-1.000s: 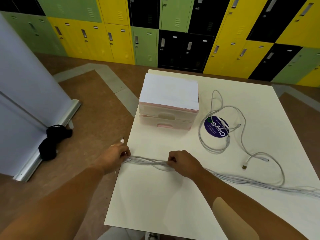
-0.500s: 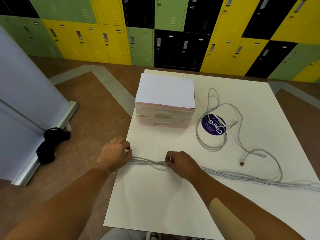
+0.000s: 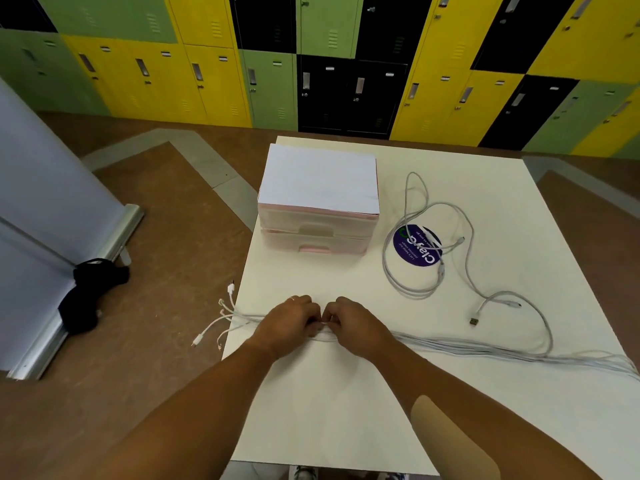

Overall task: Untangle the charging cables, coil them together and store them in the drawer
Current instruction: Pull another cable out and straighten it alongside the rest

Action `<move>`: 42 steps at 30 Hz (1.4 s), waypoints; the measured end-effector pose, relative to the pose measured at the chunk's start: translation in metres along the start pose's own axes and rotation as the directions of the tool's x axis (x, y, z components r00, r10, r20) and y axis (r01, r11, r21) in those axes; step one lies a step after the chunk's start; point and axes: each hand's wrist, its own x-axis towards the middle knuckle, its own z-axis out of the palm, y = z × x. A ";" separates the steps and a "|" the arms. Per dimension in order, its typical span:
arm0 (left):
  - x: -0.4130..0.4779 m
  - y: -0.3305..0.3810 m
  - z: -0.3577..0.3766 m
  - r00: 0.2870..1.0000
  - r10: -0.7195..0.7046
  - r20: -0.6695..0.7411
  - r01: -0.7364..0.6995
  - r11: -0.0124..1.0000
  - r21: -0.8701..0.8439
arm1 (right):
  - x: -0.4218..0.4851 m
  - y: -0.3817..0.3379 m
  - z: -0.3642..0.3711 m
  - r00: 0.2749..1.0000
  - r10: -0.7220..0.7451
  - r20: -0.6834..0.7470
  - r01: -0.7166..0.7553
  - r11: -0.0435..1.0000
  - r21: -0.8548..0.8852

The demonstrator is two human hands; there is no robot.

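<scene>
As the small white plug ends [image 3: 230, 290] fan out past the edge of the white rectangular table [image 3: 346, 417], at nine o'clock from the hands, the long bundle of white charging cables [image 3: 502, 351] appears to be laid straight across the top so that its strands run side by side and no crossing gets wound into the coil. The left hand [image 3: 291, 323] sits knuckles-up on that bundle, fingers curled down round the strands and gripping them; the fingertips are hidden beneath the hand. At twelve o'clock from both hands stands the pale pink translucent plastic two-drawer unit [image 3: 317, 216], both drawers closed, near enough for storing. The right hand [image 3: 351, 323] grips the same bundle just beside the left, knuckles almost touching, fingers likewise clenched round the strands. Holds this close together look like the start of a fold or first loop. From there the bundle runs toward four o'clock and out of view. At two o'clock a loose grey-white cable [image 3: 410, 293] lies in slack loops over a round purple sticker [image 3: 415, 252], untouched by either hand, so I judge it not yet gathered.
</scene>
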 end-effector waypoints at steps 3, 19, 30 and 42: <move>0.003 -0.001 0.002 1.000 -0.024 0.016 0.024 1.000 0.009 | -0.005 0.005 0.001 1.000 0.011 -0.011 -0.012 1.000 -0.018; 0.007 0.001 -0.002 0.998 -0.022 0.065 0.018 0.998 0.060 | -0.044 0.061 -0.025 0.994 0.060 -0.094 -0.068 0.994 -0.090; 0.010 0.000 -0.002 0.996 -0.025 0.082 0.018 0.996 0.086 | -0.063 0.087 -0.029 0.980 0.102 -0.170 -0.124 0.984 -0.124; 0.034 0.040 0.004 0.990 0.029 0.139 -0.053 0.984 0.172 | -0.074 0.097 -0.029 0.974 0.125 -0.189 -0.144 0.985 -0.092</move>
